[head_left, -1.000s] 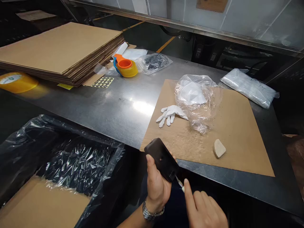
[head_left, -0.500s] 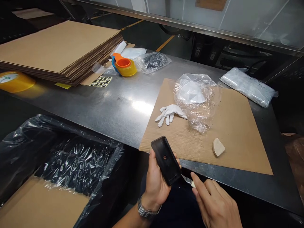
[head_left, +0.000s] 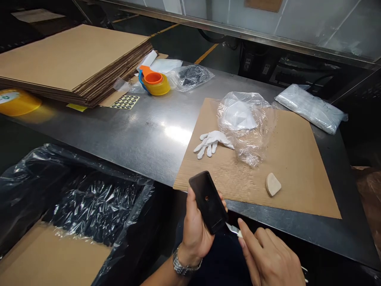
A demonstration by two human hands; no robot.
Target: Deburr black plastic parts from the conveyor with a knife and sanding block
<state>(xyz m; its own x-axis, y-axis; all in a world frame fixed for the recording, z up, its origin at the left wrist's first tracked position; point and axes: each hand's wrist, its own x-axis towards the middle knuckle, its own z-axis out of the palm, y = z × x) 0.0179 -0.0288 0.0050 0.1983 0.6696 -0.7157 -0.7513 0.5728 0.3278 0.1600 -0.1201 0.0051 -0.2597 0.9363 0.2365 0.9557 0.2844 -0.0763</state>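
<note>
My left hand (head_left: 196, 228) is closed around a black rectangular plastic part (head_left: 206, 202), shaped like a shallow tray with a small hole in its middle. It is held tilted just off the table's front edge. In my right hand (head_left: 268, 250) is a small knife (head_left: 233, 229) with a pale handle, gripped between thumb and fingers. The blade's tip is at the part's lower right corner; whether it touches cannot be made out. A white glove (head_left: 213, 142) and a beige wedge-shaped block (head_left: 273, 184) lie on the cardboard sheet (head_left: 300, 159) beyond my hands.
Crumpled clear plastic (head_left: 250, 139) lies on the cardboard. A tape dispenser (head_left: 154, 83), sticker sheet (head_left: 125, 102) and cardboard stack (head_left: 74, 55) are on the metal table (head_left: 143, 135). A wrapped packet (head_left: 311, 107) lies at right. Below left stands a container lined with black plastic (head_left: 98, 210).
The knife and right hand have shifted slightly along the part's lower right corner. The left hand keeps the part in nearly the same place.
</note>
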